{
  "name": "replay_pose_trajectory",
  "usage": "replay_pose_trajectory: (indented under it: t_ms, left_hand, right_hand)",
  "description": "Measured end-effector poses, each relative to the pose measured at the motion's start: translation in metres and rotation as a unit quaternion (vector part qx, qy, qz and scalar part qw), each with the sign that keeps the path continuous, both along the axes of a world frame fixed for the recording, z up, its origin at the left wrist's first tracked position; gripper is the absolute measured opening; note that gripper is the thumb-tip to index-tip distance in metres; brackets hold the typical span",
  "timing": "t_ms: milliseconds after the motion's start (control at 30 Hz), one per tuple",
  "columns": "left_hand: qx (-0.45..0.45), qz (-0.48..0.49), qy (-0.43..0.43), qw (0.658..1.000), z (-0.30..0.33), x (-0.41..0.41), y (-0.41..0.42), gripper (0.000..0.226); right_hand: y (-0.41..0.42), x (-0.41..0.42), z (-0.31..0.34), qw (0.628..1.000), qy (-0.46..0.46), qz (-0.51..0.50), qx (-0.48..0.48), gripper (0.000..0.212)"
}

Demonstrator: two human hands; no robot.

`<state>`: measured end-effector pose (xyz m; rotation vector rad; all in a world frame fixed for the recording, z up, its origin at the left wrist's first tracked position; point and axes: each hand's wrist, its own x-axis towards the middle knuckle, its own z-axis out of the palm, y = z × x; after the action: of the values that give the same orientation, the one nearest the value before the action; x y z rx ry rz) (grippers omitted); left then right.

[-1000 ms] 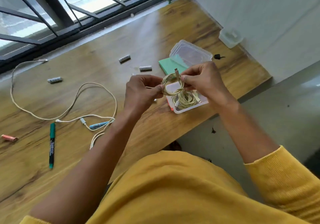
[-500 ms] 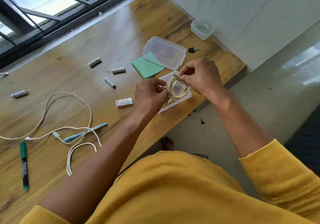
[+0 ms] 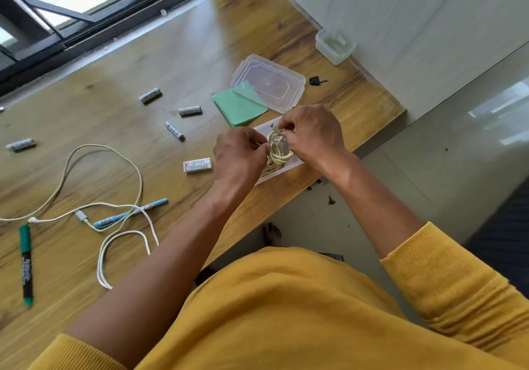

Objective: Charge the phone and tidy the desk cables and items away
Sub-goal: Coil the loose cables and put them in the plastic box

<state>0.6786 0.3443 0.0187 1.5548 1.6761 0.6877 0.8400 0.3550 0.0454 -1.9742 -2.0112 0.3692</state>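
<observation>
- The left hand (image 3: pixel 239 154) and the right hand (image 3: pixel 312 132) meet over a clear plastic tub (image 3: pixel 289 166) near the front edge of the wooden counter (image 3: pixel 186 54).
- Both hands have their fingers curled in, pinching a coiled cream cable (image 3: pixel 279 154) that sits in the tub (its plug ends stick up between the fingertips).
- Just behind the tub lies a green pad (image 3: pixel 239 106), with the tub's clear lid (image 3: pixel 267 83) resting partly on it.
- A second, loose cable (image 3: pixel 120 206) sprawls in loops over the left part of the counter, lying across a light blue pen (image 3: pixel 114 220).
- A green marker (image 3: pixel 26 265) lies at the far left, near the front edge.
- Four batteries (image 3: pixel 174 130) are scattered mid-counter, and a small white box (image 3: pixel 198 164) lies just left of the left hand.
- A dark key (image 3: pixel 316 80) and a small clear container (image 3: pixel 335 46) sit by the wall.
</observation>
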Motion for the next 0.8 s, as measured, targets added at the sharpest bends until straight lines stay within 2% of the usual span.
replay_pose_trajectory:
  t_ms: [300, 467, 633, 800]
  left_hand:
    - [0.048, -0.039, 0.076, 0.995, 0.004, 0.002, 0.000, 0.011]
    - [0.044, -0.020, 0.047, 0.998, 0.011, -0.006, 0.005, 0.016]
    - [0.043, 0.025, -0.023, 0.999, 0.018, -0.034, 0.005, 0.013]
    - [0.066, 0.052, -0.009, 0.996, 0.020, -0.072, -0.010, 0.015]
  right_hand:
    - [-0.005, -0.006, -0.003, 0.999, -0.049, 0.003, 0.008, 0.015]
    - [-0.004, -0.005, 0.005, 0.999, -0.021, -0.010, 0.023, 0.022]
    - [-0.003, -0.014, 0.018, 0.997, 0.039, -0.007, 0.059, 0.018]
    - [-0.001, -0.056, 0.024, 0.992, 0.085, 0.040, 0.083, 0.017]
